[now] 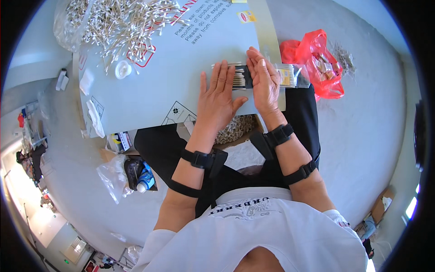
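My left hand [216,95] lies flat with its fingers stretched out, its fingertips over the ends of some cotton swabs. A small row of cotton swabs [239,78] shows between my hands on a dark strip. My right hand [264,84] is turned on its edge, fingers straight and thumb up, beside that row. Just right of it lies a clear plastic packet [287,75] with white sticks and a yellow label inside. My right hand covers the packet's left end, so I cannot tell whether it touches the packet.
A big heap of loose cotton swabs [122,27] spills from a clear bag at the table's far left. A white round lid or tub [123,70] sits before it. A red plastic bag [327,77] is off the table's right edge. Beneath the near edge stands a box of swabs [236,129].
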{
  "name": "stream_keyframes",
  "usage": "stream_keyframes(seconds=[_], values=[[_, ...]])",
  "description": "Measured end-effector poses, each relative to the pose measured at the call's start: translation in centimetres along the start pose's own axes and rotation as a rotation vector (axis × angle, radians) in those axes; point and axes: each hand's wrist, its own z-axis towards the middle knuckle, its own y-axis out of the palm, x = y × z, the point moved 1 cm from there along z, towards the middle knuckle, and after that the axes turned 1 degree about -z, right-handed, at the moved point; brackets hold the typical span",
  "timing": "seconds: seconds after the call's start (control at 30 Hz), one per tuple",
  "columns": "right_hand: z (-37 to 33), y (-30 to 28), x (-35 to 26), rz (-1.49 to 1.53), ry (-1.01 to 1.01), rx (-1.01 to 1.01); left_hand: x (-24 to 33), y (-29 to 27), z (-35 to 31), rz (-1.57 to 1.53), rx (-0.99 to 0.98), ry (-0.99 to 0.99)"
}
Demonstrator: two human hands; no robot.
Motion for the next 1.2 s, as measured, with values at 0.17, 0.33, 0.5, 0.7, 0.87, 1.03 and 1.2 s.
stream_keyframes(seconds=[0.17, 0.33, 0.5, 0.7, 0.87, 1.03, 1.2], values=[[-0.3, 0.1, 0.3, -0.034, -0.035, 0.001, 0.2, -0.2, 0.6, 0.030, -0.033, -0.002], [-0.3, 0.4, 0.3, -0.058, -0.069, 0.008, -0.2, 0.0, 1.6, 0.038, 0.075, -0.003], [-0.1, 0.3, 0.2, -0.056, -0.050, -0.009, -0.5, -0.7, 2.1, 0.091, 0.056, 0.037], [-0.1, 0.4, 0.5, -0.070, -0.061, -0.014, -1.0, -0.4, 2.6, 0.071, 0.003, 0.051], [0.6, 1.0, 0.7, -0.049, -0.083, 0.000, -2.1, 0.4, 3.0, -0.608, 0.341, -0.024], [1.2, 1.4, 0.8, -0.079, -0.093, -0.015, -1.9, -0.5, 3.5, -1.062, 0.555, -0.175], [1.2, 1.2, 0.8, -0.058, -0.103, -0.015, -1.3, -1.3, 2.3, -0.018, 0.241, 0.014]])
